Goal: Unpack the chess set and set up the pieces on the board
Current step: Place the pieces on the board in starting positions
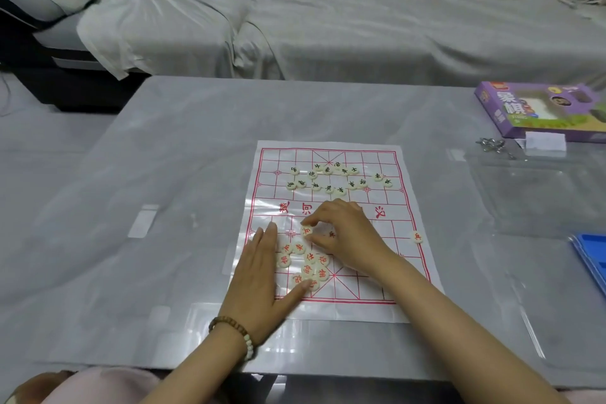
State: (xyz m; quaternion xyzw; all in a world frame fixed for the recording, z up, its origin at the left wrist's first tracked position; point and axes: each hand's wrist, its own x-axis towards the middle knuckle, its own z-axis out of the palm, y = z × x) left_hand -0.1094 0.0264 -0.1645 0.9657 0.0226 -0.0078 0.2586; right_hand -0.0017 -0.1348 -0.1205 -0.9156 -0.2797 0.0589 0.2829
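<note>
A plastic sheet chess board [406, 275] with red grid lines lies flat on the grey table. Several cream discs with black characters [328, 179] are scattered across its far half. Cream discs with red characters [305, 261] cluster on the near left part. My left hand [262, 275] lies flat with straight fingers beside that cluster, thumb touching a near disc. My right hand [344, 233] pinches one red-marked disc [307, 231] between thumb and fingertips just above the cluster. A lone red-marked disc [416, 236] sits at the board's right edge.
A purple chess box [537, 113] sits at the table's far right, with a clear plastic tray [537, 193] and small metal rings [490, 143] in front of it. A blue tray [590, 259] pokes in at the right edge. A covered sofa [328, 26] stands behind the table.
</note>
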